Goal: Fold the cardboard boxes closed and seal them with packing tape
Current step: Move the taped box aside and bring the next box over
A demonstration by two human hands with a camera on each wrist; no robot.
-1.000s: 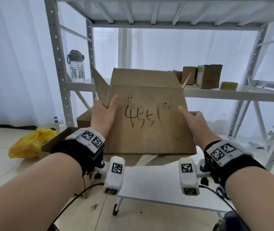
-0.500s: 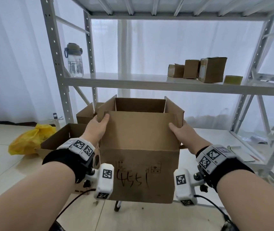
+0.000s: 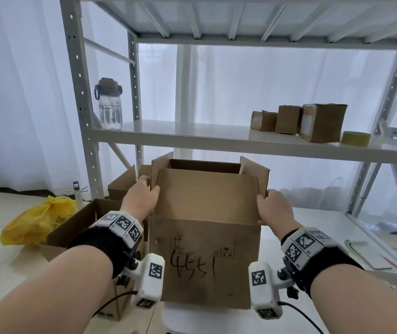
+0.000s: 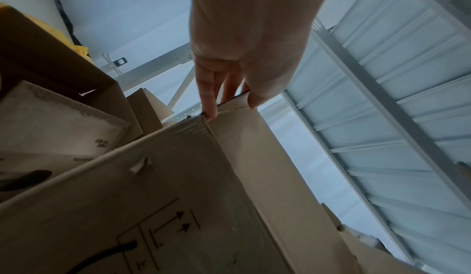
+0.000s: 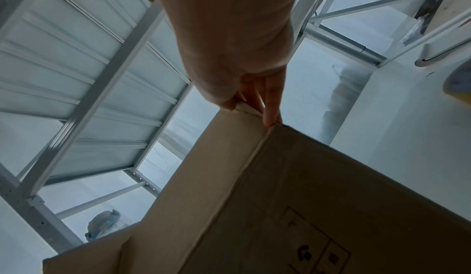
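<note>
Left hand (image 3: 142,201) and right hand (image 3: 273,209) both reach forward, fingers pinching.

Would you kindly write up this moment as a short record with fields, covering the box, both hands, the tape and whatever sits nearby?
box: cardboard box marked 4551, upright, all four top flaps still standing open
left hand: left hand grips the box's upper left corner
right hand: right hand grips the upper right corner
tape: tape roll on the shelf, untouched
on shelf: water bottle, three small boxes
on floor: yellow bag, open box
stage: nothing folded or taped yet
</note>
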